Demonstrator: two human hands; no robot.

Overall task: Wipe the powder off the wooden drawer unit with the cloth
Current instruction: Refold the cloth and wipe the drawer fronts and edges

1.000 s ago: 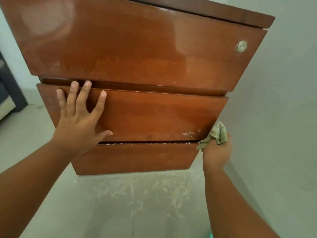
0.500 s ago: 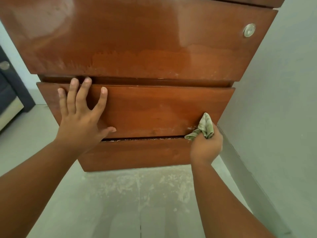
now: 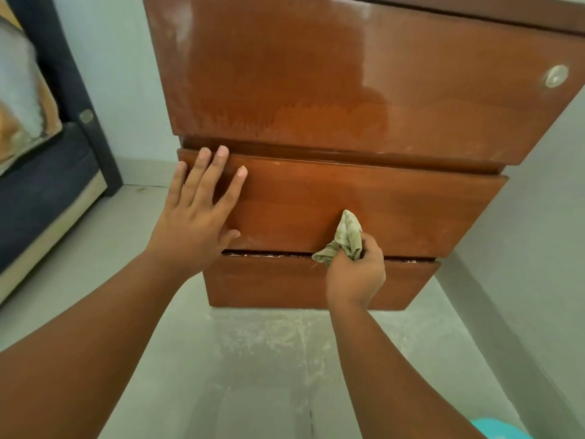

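Observation:
A glossy brown wooden drawer unit [image 3: 348,90] with three drawer fronts fills the upper middle of the head view. My left hand [image 3: 196,213] lies flat, fingers spread, on the left end of the middle drawer front [image 3: 411,210]. My right hand [image 3: 356,274] is closed around a crumpled pale green cloth [image 3: 345,239], pressed against the lower edge of the middle drawer near its centre. White powder specks [image 3: 269,255] sit along the gap above the bottom drawer [image 3: 269,283]. A faint whitish film shows on the top drawer's lower part.
A round metal lock [image 3: 556,76] sits at the top drawer's right. Powder is scattered on the grey floor [image 3: 269,343] in front of the unit. A dark sofa [image 3: 41,172] with a cushion stands at the left. A grey wall [image 3: 538,217] runs close on the right.
My right hand with the cloth has slid left along the middle drawer's lower edge, from the right corner to near the centre. The view has shifted left, revealing the sofa. My left hand stays put.

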